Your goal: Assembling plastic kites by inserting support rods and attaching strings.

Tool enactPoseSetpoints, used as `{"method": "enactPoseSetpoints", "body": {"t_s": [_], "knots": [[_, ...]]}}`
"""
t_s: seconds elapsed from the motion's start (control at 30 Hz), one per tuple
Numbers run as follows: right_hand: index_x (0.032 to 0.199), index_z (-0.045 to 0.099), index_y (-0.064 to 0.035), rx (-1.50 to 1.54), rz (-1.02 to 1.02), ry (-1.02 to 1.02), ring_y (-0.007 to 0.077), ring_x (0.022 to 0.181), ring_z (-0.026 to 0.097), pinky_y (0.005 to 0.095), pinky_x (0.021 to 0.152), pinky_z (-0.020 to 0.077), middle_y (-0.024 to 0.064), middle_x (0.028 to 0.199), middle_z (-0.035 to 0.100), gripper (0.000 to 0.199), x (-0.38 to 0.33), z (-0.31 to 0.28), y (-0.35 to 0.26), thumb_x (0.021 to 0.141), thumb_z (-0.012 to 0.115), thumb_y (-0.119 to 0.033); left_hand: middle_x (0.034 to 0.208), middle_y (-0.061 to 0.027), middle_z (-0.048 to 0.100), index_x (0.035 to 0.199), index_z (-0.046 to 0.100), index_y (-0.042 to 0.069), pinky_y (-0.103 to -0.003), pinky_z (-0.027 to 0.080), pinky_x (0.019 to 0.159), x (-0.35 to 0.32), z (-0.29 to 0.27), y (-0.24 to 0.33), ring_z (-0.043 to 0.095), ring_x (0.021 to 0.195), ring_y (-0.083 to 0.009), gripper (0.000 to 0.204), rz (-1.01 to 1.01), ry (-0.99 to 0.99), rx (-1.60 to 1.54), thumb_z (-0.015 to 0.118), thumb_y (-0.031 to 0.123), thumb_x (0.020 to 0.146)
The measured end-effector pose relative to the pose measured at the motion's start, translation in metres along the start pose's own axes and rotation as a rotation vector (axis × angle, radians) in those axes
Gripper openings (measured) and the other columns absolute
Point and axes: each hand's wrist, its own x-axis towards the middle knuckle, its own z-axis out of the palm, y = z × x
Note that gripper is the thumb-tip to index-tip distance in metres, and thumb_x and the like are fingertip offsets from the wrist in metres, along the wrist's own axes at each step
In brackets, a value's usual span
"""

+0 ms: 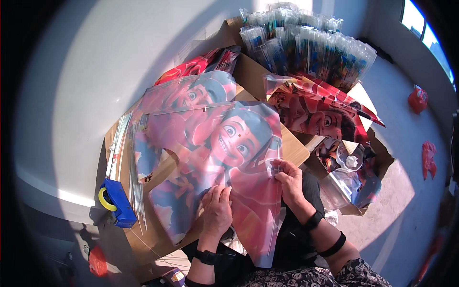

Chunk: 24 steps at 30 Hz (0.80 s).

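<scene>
Head view: printed sheet (227, 165), cartoon face (235, 139) up, partly overlaps a similar sheet (189, 98) on the wooden worktop (296, 149), its lower end over the person's lap (296, 239). Right hand (290, 182): thumb and fingers pinch the sheet's right edge. Left hand (217, 210): fingers bent, resting at its lower middle; cannot tell if gripping. White rods (115, 153) and blue tape dispenser (123, 205) at worktop's left. Clear packets (311, 52) bunched beyond; open carton (384, 155) to the right.

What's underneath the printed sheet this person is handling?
A second sheet pokes out from under the top sheet, with the table beneath both. Dark trousers show beside its lower part. Whatever it fully covers can't be seen.
</scene>
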Motion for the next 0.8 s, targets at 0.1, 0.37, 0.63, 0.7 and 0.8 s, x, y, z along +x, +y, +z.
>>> {"method": "enactPoseSetpoints", "body": {"t_s": [0.1,0.37,0.63,0.7,0.8], "knots": [[0.111,0.059,0.0055,-0.080,-0.024,0.022,0.0077,0.072,0.057,0.0200,0.066,0.0469,0.0031,0.093,0.064,0.040,0.010,-0.004,0.003,0.074,0.047,0.011,0.150,-0.0085,0.031,0.138,0.044,0.015,-0.068,0.020,0.105,0.005,0.010,-0.002,0.025,0.139,-0.0317,0.054,-0.031,-0.137,0.172,0.061,0.025,0.087],[0.103,0.062,0.0001,-0.703,-0.189,-0.072,0.0269,0.065,0.060,0.0339,0.066,0.0494,0.0159,0.076,0.061,0.030,0.022,0.028,0.002,0.074,0.055,0.002,0.149,-0.0097,0.031,0.141,0.039,0.016,-0.069,0.025,0.102,0.073,0.004,-0.081,0.027,0.139,-0.0327,0.055,-0.250,-0.095,0.349,0.053,0.033,0.091],[0.084,0.063,0.0046,-0.757,-0.206,-0.230,0.0331,0.070,0.065,0.0374,0.066,0.0505,0.0222,0.070,0.062,0.014,0.017,0.026,-0.008,0.073,0.057,-0.002,0.141,-0.0150,0.040,0.130,0.046,0.008,-0.063,0.034,0.098,0.067,-0.005,-0.063,0.034,0.134,-0.0339,0.052,-0.180,-0.124,0.176,0.064,0.019,0.083],[0.078,0.063,0.0036,-0.840,-0.163,-0.322,0.0326,0.066,0.064,0.0367,0.063,0.0499,0.0202,0.067,0.061,0.011,0.009,0.019,-0.023,0.071,0.058,-0.003,0.143,-0.0152,0.038,0.132,0.045,0.009,-0.064,0.032,0.099,0.043,-0.001,-0.044,0.032,0.136,-0.0345,0.056,-0.156,-0.096,0.174,0.066,0.022,0.082],[0.076,0.062,0.0012,-0.963,-0.347,-0.364,0.0368,0.070,0.063,0.0398,0.062,0.0495,0.0187,0.073,0.062,0.009,-0.002,-0.001,-0.029,0.071,0.056,-0.001,0.146,-0.0157,0.034,0.137,0.042,0.010,-0.064,0.027,0.103,0.019,-0.002,-0.003,0.027,0.138,-0.0356,0.066,-0.113,-0.129,0.138,0.070,0.029,0.080]]}}
